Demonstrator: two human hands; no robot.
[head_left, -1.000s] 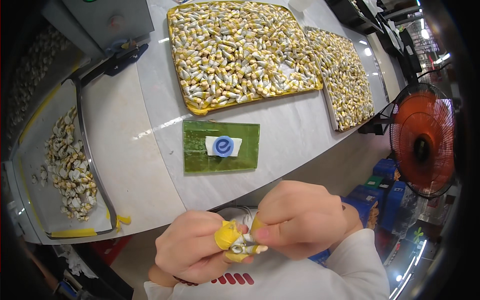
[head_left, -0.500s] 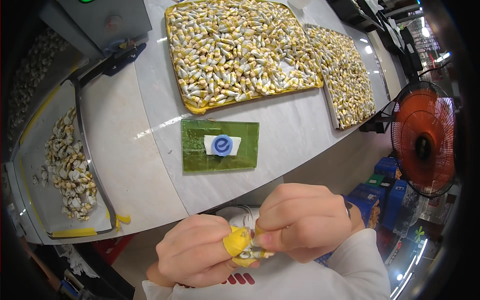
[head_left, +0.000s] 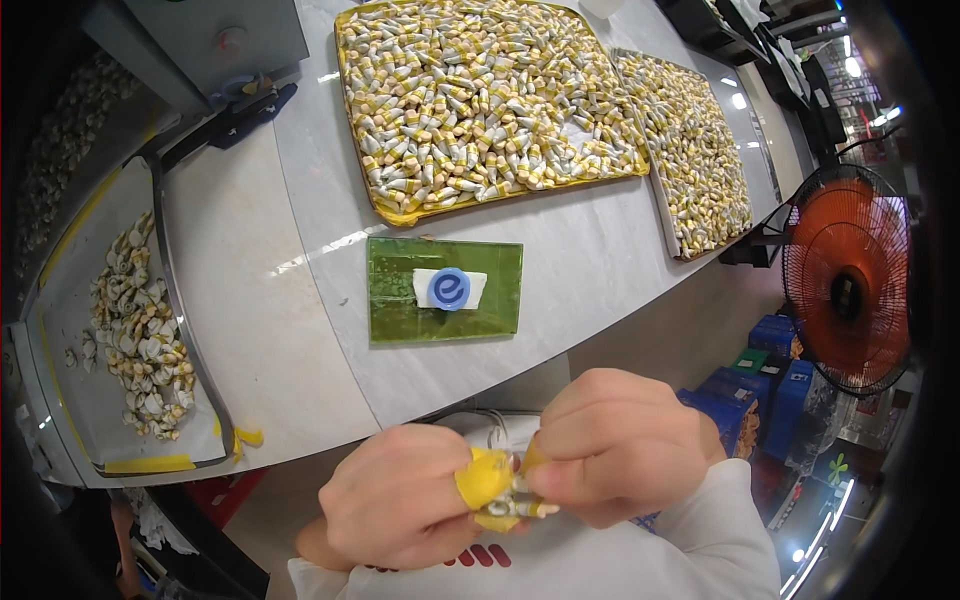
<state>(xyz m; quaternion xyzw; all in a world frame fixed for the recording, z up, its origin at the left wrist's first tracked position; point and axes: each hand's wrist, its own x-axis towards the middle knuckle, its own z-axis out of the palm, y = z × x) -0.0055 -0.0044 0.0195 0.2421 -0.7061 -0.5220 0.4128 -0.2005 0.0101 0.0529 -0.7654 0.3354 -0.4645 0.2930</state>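
Both hands are close together in front of my white shirt, below the table's near edge. My left hand [head_left: 400, 495] is closed, with yellow tape [head_left: 484, 479] wrapped round its fingers. Between its fingertips show a few small white-and-yellow cone-shaped pieces [head_left: 524, 508], one with a pale tan end. Thumb and curled fingers of my right hand [head_left: 620, 450] pinch together right beside them, and yellow shows at that thumb. What exactly the right fingers grip is mostly hidden and slightly blurred.
On the table, a large yellow-rimmed tray [head_left: 440, 212] heaped with such pieces stands beyond a green glass plate [head_left: 395, 320] with a round blue piece on it. A second full tray [head_left: 665, 215] stands right. Looser pieces lie in a tray [head_left: 195, 395] at left. An orange fan [head_left: 845, 290] stands far right.
Both hands have shifted slightly right together, the right one a little more. The pieces between the fingertips have turned slightly. Both hands stay closed.
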